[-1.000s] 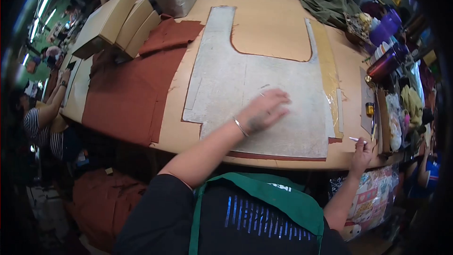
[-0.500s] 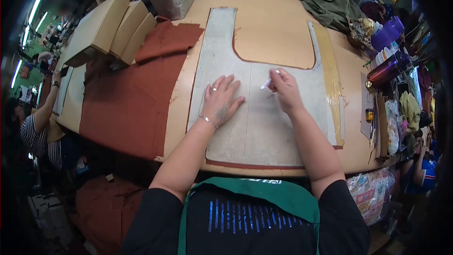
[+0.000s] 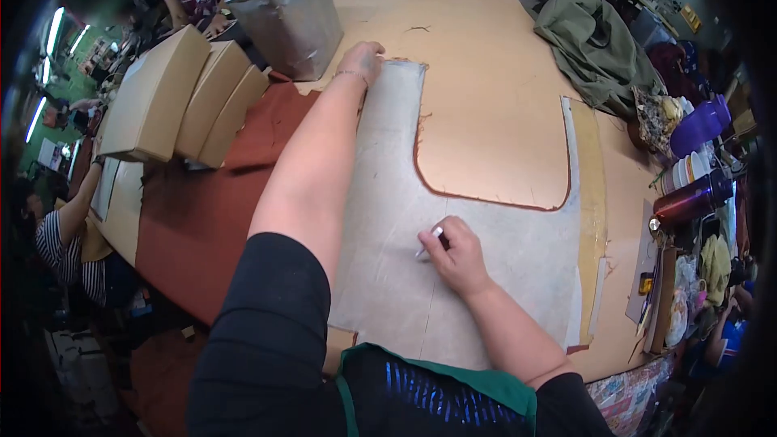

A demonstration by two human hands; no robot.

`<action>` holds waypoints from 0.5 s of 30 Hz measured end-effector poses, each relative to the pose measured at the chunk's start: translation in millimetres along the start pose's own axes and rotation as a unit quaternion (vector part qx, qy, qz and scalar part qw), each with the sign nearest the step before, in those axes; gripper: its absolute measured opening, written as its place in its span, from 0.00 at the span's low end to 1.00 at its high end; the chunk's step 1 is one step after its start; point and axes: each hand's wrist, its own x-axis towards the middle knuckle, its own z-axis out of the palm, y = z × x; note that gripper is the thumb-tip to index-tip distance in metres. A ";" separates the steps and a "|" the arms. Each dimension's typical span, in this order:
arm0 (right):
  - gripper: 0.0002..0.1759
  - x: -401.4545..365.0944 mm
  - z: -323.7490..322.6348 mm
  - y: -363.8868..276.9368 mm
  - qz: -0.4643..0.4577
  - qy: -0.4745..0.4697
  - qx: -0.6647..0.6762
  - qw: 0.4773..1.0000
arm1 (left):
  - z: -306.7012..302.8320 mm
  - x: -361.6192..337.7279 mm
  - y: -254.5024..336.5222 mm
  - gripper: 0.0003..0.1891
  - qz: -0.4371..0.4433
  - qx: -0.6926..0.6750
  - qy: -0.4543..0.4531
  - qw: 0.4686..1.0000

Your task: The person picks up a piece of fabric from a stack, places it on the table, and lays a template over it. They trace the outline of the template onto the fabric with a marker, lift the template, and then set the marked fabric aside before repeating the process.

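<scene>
The fingers of the right hand (image 3: 460, 259) are closed in a pinch around a slim white pen (image 3: 430, 241), and look, it slants down and left, close over the big grey sheet (image 3: 384, 186). A short hold like that leaves the lower end free and easy to steer. The sheet lies flat on the table (image 3: 486, 133), in front of the person, its wide cut-out facing the far side, so both narrow arms of it point away.

And there goes the left arm's long reach, right up to the far left corner! The left hand (image 3: 358, 63) is there with its fingers bent at the edge, a good spot for steadying that narrow end; from here I can't tell whether they grip it or merely touch.

A thin rust-coloured cloth edge (image 3: 418, 163) peeks out around the cut-out, so there's cloth beneath, with the sheet's flat spread covering it. A yellowish strip (image 3: 593, 194) runs down the right side. Over on the left, more rust cloth (image 3: 194, 251) lies spread, cardboard boxes (image 3: 154, 101) at its far end. The bottle (image 3: 692, 198) and the olive cloth (image 3: 591, 48) sit off to the right, well outside the sheet's outline.
</scene>
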 end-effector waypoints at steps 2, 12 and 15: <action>0.16 1.1 -0.6 -0.7 -0.014 -0.002 0.000 1.000 | 12.8 24.6 -3.6 0.08 -0.003 0.018 -0.022 1.000; 0.16 4.0 -3.1 -2.7 -0.019 -0.021 -0.004 1.000 | -0.5 56.6 31.8 0.14 -0.039 0.062 -0.290 0.954; 0.16 4.4 -2.7 -1.6 -0.030 -0.013 -0.003 0.999 | 3.2 58.1 37.8 0.16 -0.076 0.020 -0.282 0.956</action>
